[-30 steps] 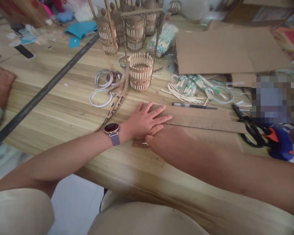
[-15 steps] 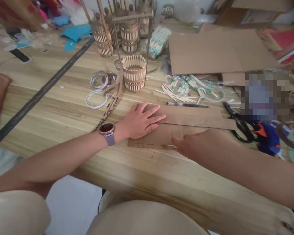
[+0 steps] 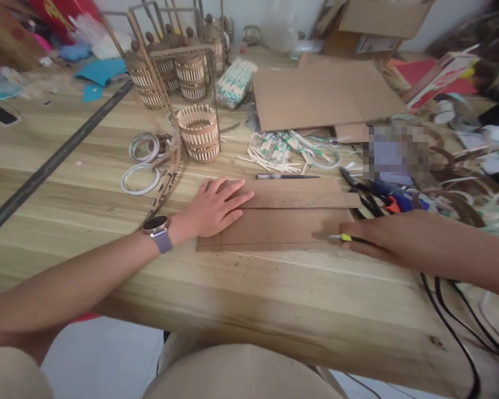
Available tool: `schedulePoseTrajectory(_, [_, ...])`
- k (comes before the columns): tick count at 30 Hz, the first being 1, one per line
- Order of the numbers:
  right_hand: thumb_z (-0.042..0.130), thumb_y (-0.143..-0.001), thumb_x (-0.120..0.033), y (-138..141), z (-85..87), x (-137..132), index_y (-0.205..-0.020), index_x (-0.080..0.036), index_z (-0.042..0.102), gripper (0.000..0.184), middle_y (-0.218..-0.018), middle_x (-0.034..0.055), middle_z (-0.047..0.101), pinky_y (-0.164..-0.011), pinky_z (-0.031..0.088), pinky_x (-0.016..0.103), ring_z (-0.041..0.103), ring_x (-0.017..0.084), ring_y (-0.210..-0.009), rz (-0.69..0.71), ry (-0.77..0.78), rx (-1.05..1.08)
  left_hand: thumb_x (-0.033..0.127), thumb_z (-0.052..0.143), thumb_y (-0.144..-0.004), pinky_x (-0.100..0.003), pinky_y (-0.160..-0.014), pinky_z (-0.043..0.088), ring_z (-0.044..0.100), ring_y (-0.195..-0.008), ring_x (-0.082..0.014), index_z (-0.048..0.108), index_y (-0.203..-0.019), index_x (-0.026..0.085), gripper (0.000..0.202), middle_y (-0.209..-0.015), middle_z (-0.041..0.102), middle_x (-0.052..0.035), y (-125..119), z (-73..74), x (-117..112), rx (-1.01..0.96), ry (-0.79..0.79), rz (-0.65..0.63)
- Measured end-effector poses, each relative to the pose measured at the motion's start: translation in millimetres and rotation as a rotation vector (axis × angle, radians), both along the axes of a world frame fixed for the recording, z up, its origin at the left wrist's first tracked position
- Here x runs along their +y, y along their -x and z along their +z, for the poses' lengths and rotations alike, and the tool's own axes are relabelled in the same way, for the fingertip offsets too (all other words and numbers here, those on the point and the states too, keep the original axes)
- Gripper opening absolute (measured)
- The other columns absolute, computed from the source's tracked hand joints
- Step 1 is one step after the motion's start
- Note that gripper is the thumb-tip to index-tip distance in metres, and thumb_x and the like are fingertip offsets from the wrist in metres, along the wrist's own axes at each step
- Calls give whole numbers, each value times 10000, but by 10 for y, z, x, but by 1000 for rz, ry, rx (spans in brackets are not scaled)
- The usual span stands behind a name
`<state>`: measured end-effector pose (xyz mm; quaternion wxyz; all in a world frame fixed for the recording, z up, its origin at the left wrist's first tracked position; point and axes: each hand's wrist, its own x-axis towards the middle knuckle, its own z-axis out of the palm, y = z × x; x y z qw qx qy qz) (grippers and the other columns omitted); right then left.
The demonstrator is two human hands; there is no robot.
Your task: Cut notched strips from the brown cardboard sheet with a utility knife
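around the wrist of the left hand (image 3: 217, 209) there is a round watch with dark glass face and thin gold-coloured rim (image 3: 155, 223), fastened by a smooth greyish-purple strap (image 3: 163, 242). a plain beige cloth sleeve (image 3: 14, 374) covers the upper left arm, and a plain beige garment (image 3: 241, 374) covers the body.

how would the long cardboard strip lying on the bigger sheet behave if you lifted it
The strip is probably light, as it looks thin and narrow. Being long for its width, it would likely flex if lifted by one end. Its right end juts past the sheet, so a sideways push there might swing it.
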<state>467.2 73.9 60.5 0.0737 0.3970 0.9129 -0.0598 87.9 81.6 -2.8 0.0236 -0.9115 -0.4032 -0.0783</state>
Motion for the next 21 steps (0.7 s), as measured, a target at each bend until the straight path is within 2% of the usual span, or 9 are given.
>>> schedulePoseTrajectory(2, [513,-955,-488,44,103,45,-1071,-309,719,296,-745,22,765,-448,307,261,675,190,-545,-37,54,-110,399,314,-1057,-535,-1059,339,409,-1311,-355,461,-1510,222,508,-1564,417,-150,-2,4,38,-5,2,29])
schedulePoseTrajectory(4, [487,-972,-479,198,198,72,-1049,-255,694,314,-815,55,765,-434,231,269,677,209,-592,-134,-21,-199,383,304,-1058,-512,-1039,367,443,-1280,-341,493,-1478,170,508,-1517,464,-171,-8,14,95,-20,12,76])
schedulePoseTrajectory(6, [445,-999,-449,396,246,99,-1068,-218,663,324,-914,79,761,-438,205,271,685,217,-656,-173,-80,-256,360,316,-1054,-489,-1002,398,485,-1212,-324,530,-1437,151,486,-1441,541,-156,-19,26,163,-42,26,121])
schedulePoseTrajectory(10, [409,-1007,-492,701,145,215,-1187,-219,608,382,-1088,91,716,-460,247,269,692,241,-769,-204,-141,-264,299,375,-1033,-459,-931,442,537,-1068,-294,583,-1365,157,417,-1318,629,-120,-60,43,273,-79,29,199])
schedulePoseTrajectory(13, [464,-989,-481,803,-5,315,-1256,-219,586,394,-1124,106,691,-535,372,294,688,271,-840,-211,-181,-208,271,429,-1015,-490,-993,429,536,-1133,-307,603,-1330,149,380,-1313,628,-140,-103,78,269,-89,-41,237])
schedulePoseTrajectory(16, [557,-960,-405,805,-84,313,-1276,-180,593,389,-1152,145,673,-722,470,353,658,300,-992,-150,-278,-132,289,475,-1005,-564,-1096,357,451,-1299,-356,602,-1328,117,387,-1396,562,-196,-136,173,119,-72,-143,197])
schedulePoseTrajectory(18, [555,-966,-397,720,-90,217,-1261,-173,609,374,-1165,156,670,-810,471,370,631,304,-1060,-79,-364,-72,328,502,-1000,-557,-1076,395,461,-1291,-372,615,-1316,98,407,-1380,566,-210,-125,254,-69,-48,-136,132])
schedulePoseTrajectory(20, [486,-996,-431,549,-93,50,-1200,-185,648,358,-1101,140,689,-777,476,363,652,282,-983,-56,-396,-46,381,497,-1003,-549,-1017,455,518,-1223,-376,653,-1271,110,411,-1350,580,-210,-66,317,-305,-16,-115,135])
schedulePoseTrajectory(21, [435,-1012,-448,437,-106,-50,-1124,-194,676,368,-1016,120,700,-730,479,360,667,262,-877,-91,-380,-60,396,483,-1006,-557,-970,485,553,-1168,-376,662,-1255,113,417,-1321,593,-215,-19,335,-429,1,-111,164])
